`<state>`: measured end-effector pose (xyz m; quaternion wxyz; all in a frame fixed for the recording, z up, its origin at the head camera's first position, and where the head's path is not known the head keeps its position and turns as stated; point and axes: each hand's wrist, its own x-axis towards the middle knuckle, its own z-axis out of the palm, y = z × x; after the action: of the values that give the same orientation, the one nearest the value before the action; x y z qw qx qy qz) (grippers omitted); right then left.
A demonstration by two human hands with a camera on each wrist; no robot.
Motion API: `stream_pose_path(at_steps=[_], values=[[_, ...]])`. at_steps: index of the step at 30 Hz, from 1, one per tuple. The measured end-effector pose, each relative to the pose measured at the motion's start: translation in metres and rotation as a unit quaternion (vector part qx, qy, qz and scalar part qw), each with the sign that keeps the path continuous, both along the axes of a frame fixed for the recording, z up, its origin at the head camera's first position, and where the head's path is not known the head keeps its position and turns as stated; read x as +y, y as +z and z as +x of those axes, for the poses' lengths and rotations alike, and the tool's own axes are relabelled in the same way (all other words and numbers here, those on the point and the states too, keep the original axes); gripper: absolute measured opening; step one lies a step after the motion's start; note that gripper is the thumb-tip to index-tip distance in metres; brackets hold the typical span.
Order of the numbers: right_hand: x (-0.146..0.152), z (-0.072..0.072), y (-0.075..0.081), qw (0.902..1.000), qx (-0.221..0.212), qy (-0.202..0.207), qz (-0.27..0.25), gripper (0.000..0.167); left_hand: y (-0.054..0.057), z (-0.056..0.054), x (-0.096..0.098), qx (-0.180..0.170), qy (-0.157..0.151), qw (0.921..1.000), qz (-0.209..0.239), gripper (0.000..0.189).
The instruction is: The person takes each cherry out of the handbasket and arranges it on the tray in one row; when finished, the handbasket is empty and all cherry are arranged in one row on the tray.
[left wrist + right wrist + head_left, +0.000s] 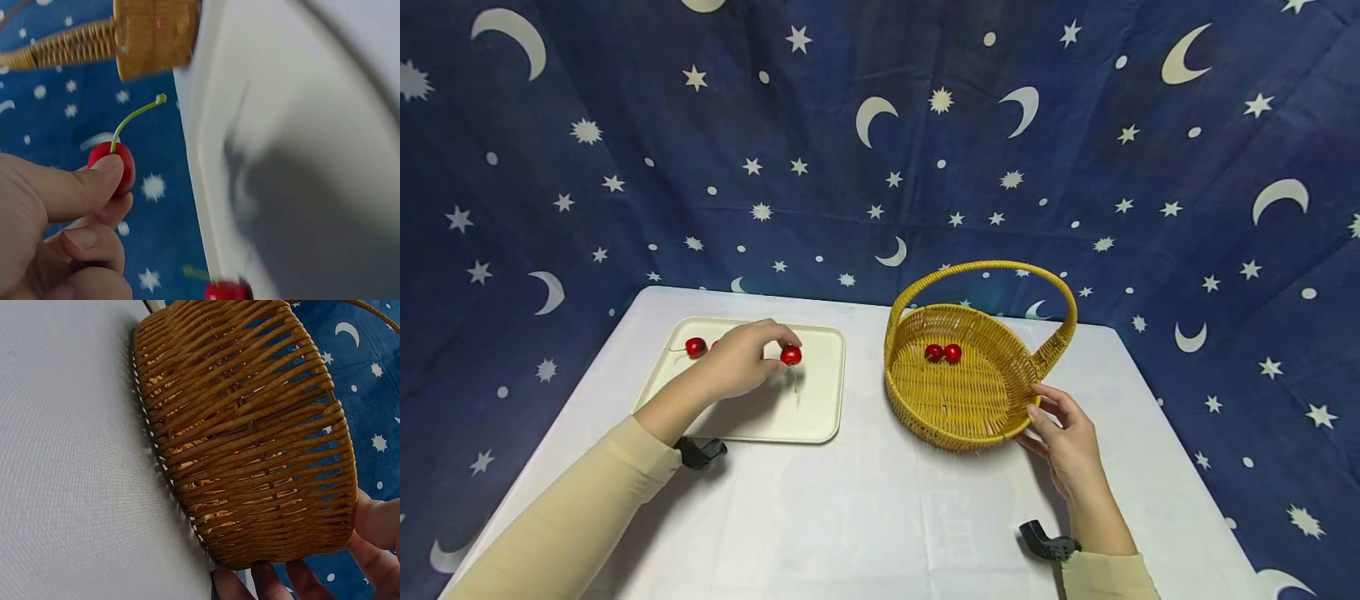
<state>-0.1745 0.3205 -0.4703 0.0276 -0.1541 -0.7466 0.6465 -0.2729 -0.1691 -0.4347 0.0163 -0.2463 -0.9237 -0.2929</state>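
The left hand [741,360] pinches a red cherry [791,356] between thumb and fingertips, held just above the cream tray [820,417]; the left wrist view shows the thumb pressed on the fruit with its green stem [134,117] sticking free. Behind that hand, toward the tray's far corner, a second cherry [696,347] lies on the tray, and something red beside it is mostly hidden by the knuckles.

Across the white surface [865,517] to that hand's right, the right hand [1067,442] grips the near rim of the yellow wicker basket [958,408], thumb over the edge and fingers curled under the wall, as the right wrist view shows. Two cherries [943,353] lie touching each other on the basket floor, on the far side from that hand.

The pinch looks light and sits on a round, smooth fruit, so the cherry could slip and roll off across the surface. The basket's arched handle [985,268] stands over the opening; a carried cherry or its stem could catch on it.
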Motion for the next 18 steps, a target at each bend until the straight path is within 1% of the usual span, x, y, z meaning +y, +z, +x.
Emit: stream_pose_path(at_steps=[3,6,13,18], values=[[0.000,0.001,0.001,1.0000,0.001,0.001,0.003,0.048,-0.003,-0.009,-0.012,0.005,0.010,0.9998,-0.018,0.036],[0.000,0.001,0.001,1.0000,0.002,0.002,0.004,0.048,-0.006,-0.016,-0.017,0.007,0.016,0.9990,-0.041,0.036],[0.000,-0.001,0.001,1.0000,0.006,0.000,0.000,0.047,-0.017,-0.029,-0.018,-0.013,0.033,0.9952,-0.091,0.035],[0.000,-0.001,0.001,1.0000,0.006,0.001,-0.003,0.047,-0.022,-0.035,-0.019,-0.026,0.041,0.9926,-0.111,0.034]])
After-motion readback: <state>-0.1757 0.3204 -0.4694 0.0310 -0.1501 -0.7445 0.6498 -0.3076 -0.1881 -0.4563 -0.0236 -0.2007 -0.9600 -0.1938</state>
